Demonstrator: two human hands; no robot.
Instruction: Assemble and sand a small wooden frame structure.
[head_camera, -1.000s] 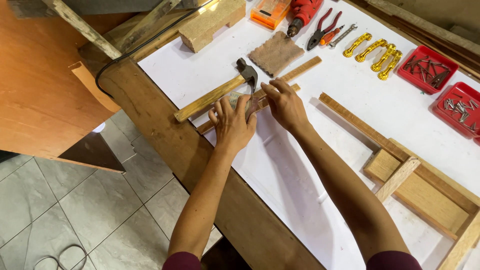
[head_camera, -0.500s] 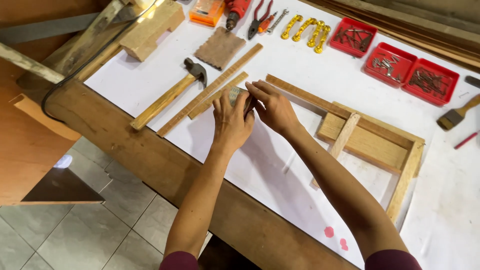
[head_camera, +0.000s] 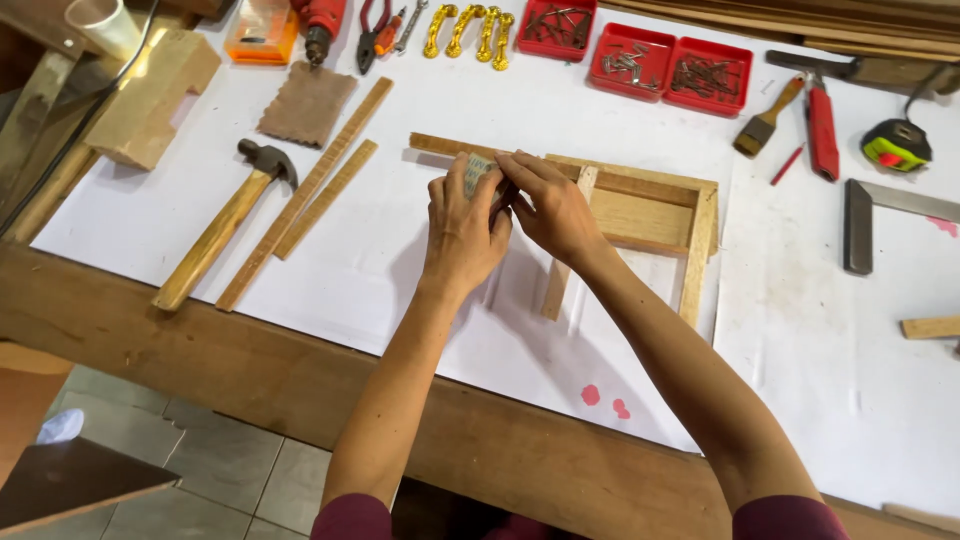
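Observation:
My left hand (head_camera: 462, 225) and my right hand (head_camera: 548, 205) meet over the white paper, and both pinch a small folded grey-green piece (head_camera: 478, 172), seemingly sandpaper. They hover just left of a wooden frame (head_camera: 700, 240) lying flat, whose long top slat (head_camera: 440, 146) runs under my fingers. Two loose wooden strips (head_camera: 318, 178) and a wooden-handled hammer (head_camera: 222, 228) lie to the left of my hands.
A brown sandpaper sheet (head_camera: 306, 102), pliers (head_camera: 372, 28), gold handles (head_camera: 468, 28) and red trays of nails (head_camera: 668, 62) line the far edge. A brush (head_camera: 766, 118), tape measure (head_camera: 896, 146) and try square (head_camera: 862, 222) sit right. A wood block (head_camera: 150, 96) sits far left.
My view has swung right, bringing the frame and right-hand tools into sight. Both hands left the loose strips by the hammer and moved together to the frame's left end.

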